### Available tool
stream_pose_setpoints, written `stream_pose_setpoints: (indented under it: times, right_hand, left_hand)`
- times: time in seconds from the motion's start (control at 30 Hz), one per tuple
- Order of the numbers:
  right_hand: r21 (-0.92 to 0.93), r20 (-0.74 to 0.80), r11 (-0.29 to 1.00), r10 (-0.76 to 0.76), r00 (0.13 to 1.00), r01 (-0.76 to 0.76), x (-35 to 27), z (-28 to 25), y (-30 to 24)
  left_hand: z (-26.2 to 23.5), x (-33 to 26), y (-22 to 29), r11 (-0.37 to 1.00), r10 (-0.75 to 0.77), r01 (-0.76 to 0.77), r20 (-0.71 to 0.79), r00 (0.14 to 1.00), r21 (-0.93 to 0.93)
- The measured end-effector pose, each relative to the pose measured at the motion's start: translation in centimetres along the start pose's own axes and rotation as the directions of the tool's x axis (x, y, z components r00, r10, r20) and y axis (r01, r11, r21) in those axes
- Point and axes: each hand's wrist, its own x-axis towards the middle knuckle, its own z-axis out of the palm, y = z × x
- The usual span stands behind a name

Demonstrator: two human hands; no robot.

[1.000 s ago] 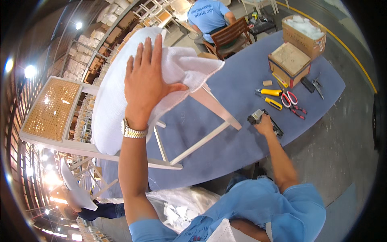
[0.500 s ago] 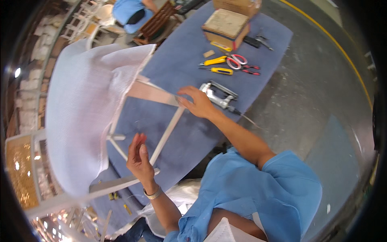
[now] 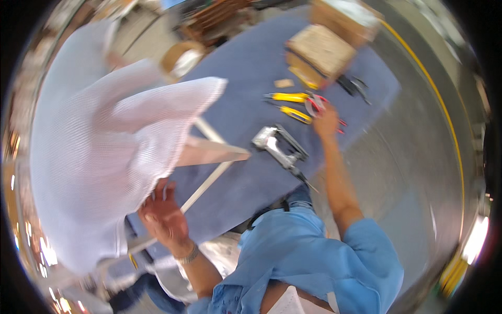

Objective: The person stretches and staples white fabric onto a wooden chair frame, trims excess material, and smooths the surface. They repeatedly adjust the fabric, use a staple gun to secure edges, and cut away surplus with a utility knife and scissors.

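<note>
White mesh fabric [image 3: 99, 157] drapes in loose folds over a pale frame on the left. Its frayed edge runs beside my left hand [image 3: 164, 217], whose fingers are apart and open, fingertips close to that edge; blur hides whether they touch it. Past the fabric a pale tapered frame piece [image 3: 212, 153] and a thin rail [image 3: 206, 186] stick out over the blue table. At the table's right side my right hand [image 3: 326, 123] has its fingers closed at a red handle loop of the scissors [image 3: 315, 102], though motion smears them. The scissors lie on the table among other tools.
Beside the scissors lie a yellow cutter [image 3: 289, 97] and a yellow-handled screwdriver [image 3: 296, 114]. A silver staple gun [image 3: 277, 147] with a hose rests nearer me on the blue table [image 3: 251, 112]. Two boxes, one a worn carton [image 3: 320, 51], stand at the far end.
My right hand has left the frame corner and moved right to the scissors. My left hand has moved left and down towards the fabric edge. The view has shifted, and the fabric hangs differently.
</note>
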Motion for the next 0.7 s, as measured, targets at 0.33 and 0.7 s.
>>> stream_pose_setpoints:
  times: [0.33,0.7]
  right_hand:
    - [0.564,0.437,0.816,-0.165,0.884,-0.126,4.9,-4.0,3.8]
    - [0.997,0.068,0.074,-0.886,0.458,-0.005,-10.4,-21.1,-18.2]
  left_hand:
    - [4.6,2.4,1.9,0.991,0.106,-0.122,-0.234,0.966,-0.054]
    - [6.4,5.9,1.3,0.941,0.337,-0.325,-0.214,0.917,0.092]
